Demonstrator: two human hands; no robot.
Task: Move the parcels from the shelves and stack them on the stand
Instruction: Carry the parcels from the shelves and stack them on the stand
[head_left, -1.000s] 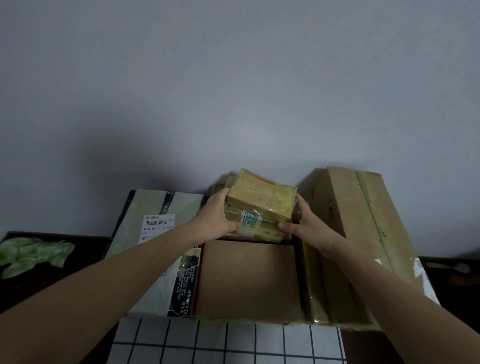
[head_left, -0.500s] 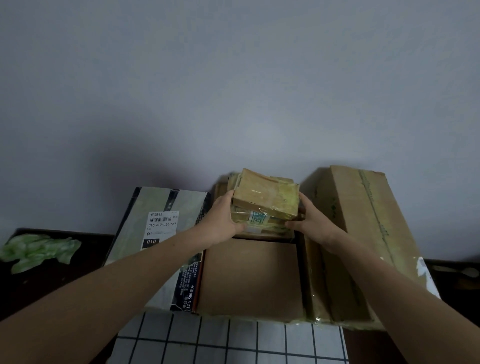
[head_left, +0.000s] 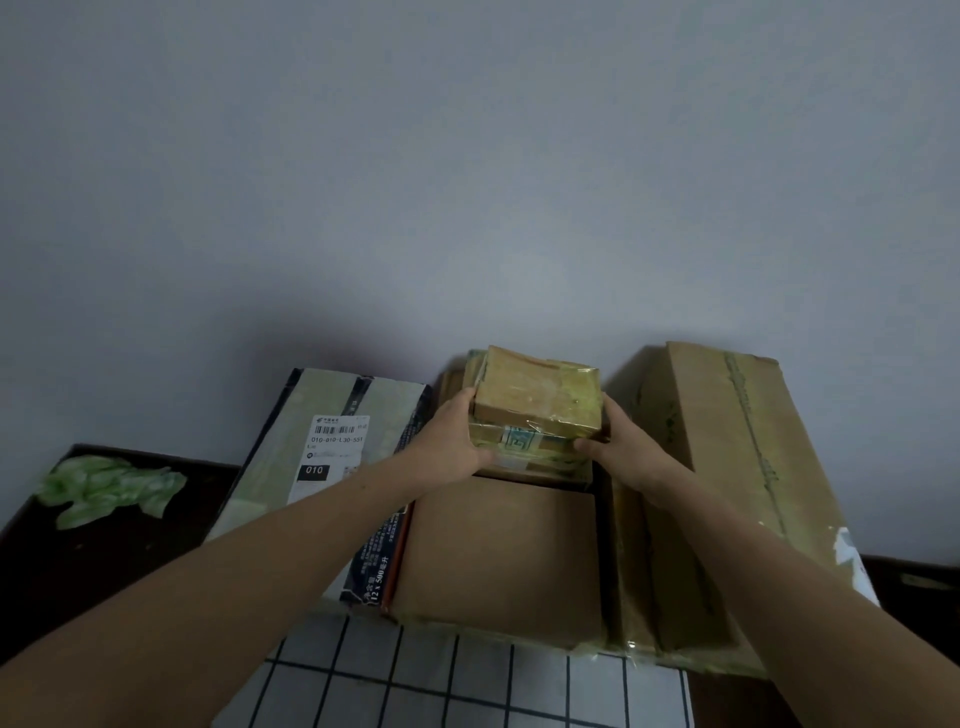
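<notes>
Hands (head_left: 451, 441) (head_left: 632, 453) on parcel (head_left: 540, 400) side edges

Fine print on the label (head_left: 335, 441) of the left parcel (head_left: 272, 467) is too small to read.

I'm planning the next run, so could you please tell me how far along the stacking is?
Done: a labelled box, plain brown box and tall box sit side by side. In hand: the left grip and right grip hold a small taped parcel behind the plain brown box. Remaining: unknown, shelves out of view.
</notes>
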